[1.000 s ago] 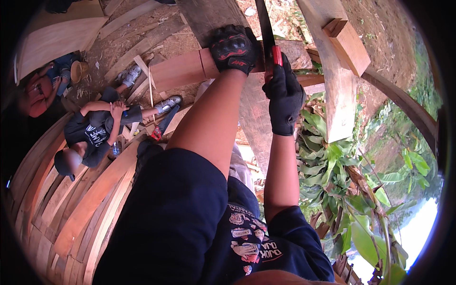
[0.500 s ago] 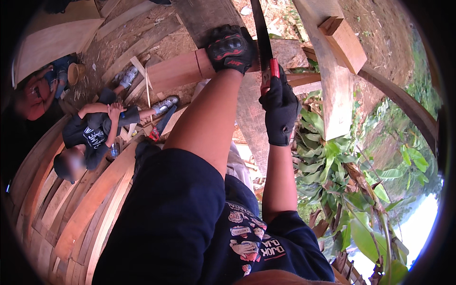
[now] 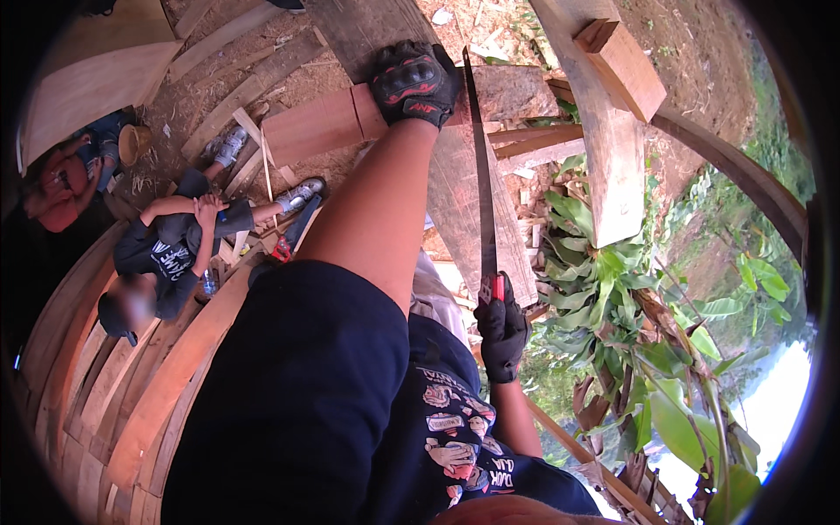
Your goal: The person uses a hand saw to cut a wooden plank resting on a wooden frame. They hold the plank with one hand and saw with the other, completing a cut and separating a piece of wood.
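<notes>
My left hand (image 3: 414, 85), in a black glove with red marks, presses down on a reddish wooden plank (image 3: 315, 125) and grips it, its fingertips hidden on the far side. The plank lies across a wide, weathered board (image 3: 468, 219). In the same kind of glove, my right hand (image 3: 504, 341) is closed round the red handle of a handsaw (image 3: 480, 166). The long dark blade points away from me and crosses the plank just right of my left hand. Sawdust and the glove make the cut itself hard to see.
A pale plank (image 3: 616, 175) and a wooden block (image 3: 623, 72) stand at the right, beside leafy plants (image 3: 604, 289). At the left a person (image 3: 166, 254) sits by stacked timbers (image 3: 166, 385), with another person (image 3: 66, 184) behind. A second red-handled saw (image 3: 282, 249) lies near their feet.
My right hand has drawn the saw back toward me, so more of its blade now shows. My left hand stays on the plank. The view has shifted slightly.
</notes>
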A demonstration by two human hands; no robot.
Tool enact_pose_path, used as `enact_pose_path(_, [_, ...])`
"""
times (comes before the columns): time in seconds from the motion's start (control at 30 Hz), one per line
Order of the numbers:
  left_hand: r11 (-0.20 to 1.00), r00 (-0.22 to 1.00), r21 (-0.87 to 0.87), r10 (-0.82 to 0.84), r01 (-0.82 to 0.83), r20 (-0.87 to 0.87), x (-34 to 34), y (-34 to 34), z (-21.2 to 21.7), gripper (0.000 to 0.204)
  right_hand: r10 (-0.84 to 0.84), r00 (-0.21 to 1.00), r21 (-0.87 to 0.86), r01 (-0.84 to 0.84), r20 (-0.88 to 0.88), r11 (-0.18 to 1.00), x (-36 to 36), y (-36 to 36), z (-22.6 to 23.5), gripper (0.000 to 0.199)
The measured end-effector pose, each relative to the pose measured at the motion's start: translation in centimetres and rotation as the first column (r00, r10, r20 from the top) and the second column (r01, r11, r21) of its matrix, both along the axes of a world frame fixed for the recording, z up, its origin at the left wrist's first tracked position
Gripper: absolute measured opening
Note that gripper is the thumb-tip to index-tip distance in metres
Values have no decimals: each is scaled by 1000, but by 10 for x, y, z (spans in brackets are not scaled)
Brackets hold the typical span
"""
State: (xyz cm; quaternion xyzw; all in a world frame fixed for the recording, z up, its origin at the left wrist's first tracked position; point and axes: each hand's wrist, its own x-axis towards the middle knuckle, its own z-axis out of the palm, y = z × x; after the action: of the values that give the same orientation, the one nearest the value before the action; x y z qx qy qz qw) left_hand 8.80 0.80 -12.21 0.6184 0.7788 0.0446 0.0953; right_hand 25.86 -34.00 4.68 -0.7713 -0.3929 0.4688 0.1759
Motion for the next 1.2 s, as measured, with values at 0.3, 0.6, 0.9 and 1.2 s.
enact_pose_path(0.3, [995, 997, 88, -51, 56, -60, -4, 1, 5, 38, -151, 966, 247, 202, -210, 948, -16, 164, -20, 58])
enact_pose_path(0.6, [999, 999, 35, -18, 20, -33, -5, 0, 9, 42, -97, 951, 313, 192, -293, 930, -50, 258, -73, 49])
enact_pose_path(0.9, [999, 998, 21, 35, -34, -47, -16, -2, 12, 40, -149, 926, 179, 221, -348, 959, -45, 232, -74, 48])
enact_pose_path(1.2, [1000, 997, 11, -4, 5, -73, -6, -1, -3, 39, -138, 954, 60, 159, -266, 986, -14, 129, -62, 48])
